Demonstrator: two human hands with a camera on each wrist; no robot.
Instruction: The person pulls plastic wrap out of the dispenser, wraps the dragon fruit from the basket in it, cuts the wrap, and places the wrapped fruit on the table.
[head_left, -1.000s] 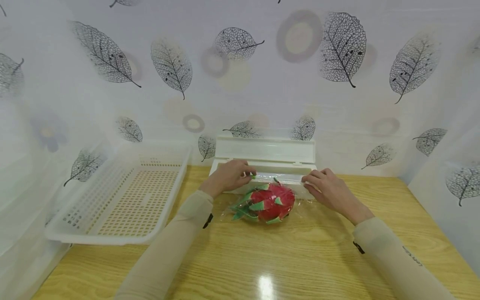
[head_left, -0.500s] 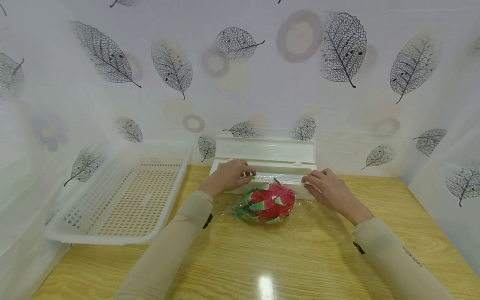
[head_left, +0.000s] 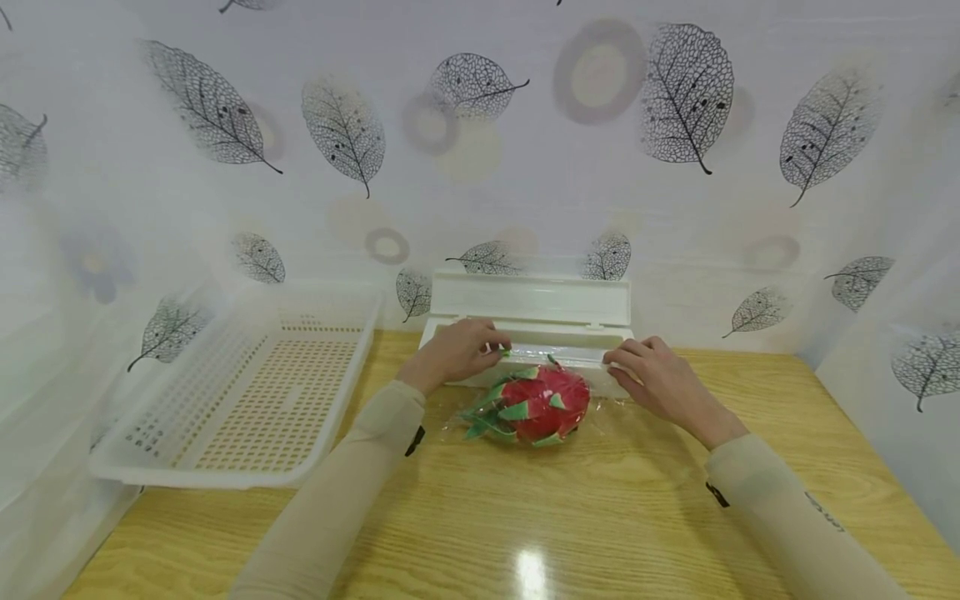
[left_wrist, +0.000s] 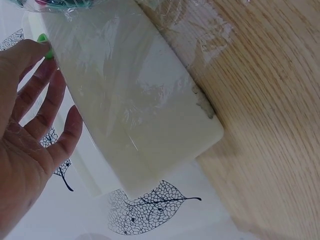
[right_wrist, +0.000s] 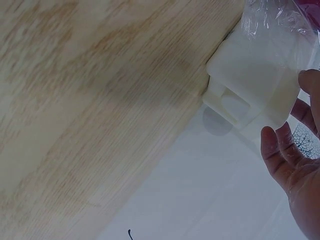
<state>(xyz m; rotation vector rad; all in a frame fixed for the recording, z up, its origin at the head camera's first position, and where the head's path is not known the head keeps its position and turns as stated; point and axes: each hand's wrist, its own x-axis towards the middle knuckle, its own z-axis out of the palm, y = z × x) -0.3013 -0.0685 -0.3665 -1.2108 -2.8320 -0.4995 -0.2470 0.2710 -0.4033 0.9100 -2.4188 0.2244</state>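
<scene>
A white cling film dispenser box (head_left: 611, 385) stands at the back of the table, lid raised against the curtain. Clear film comes over its front edge and covers a red dragon fruit (head_left: 551, 408) with green scales, lying just in front. My left hand (head_left: 461, 350) is at the box's front rim, thumb and forefinger pinching a small green slider (left_wrist: 46, 45); its other fingers reach behind the front wall. At the right end, my right hand (head_left: 656, 379) grips the same rim, thumb tip (right_wrist: 309, 80) in front and fingers behind. The film roll inside is partly hidden.
A white perforated plastic basket (head_left: 347, 396) sits on the left of the wooden table (head_left: 600, 517). A white curtain (head_left: 510, 183) printed with dark leaves hangs behind and along both sides. Loose film spreads on the table around the fruit.
</scene>
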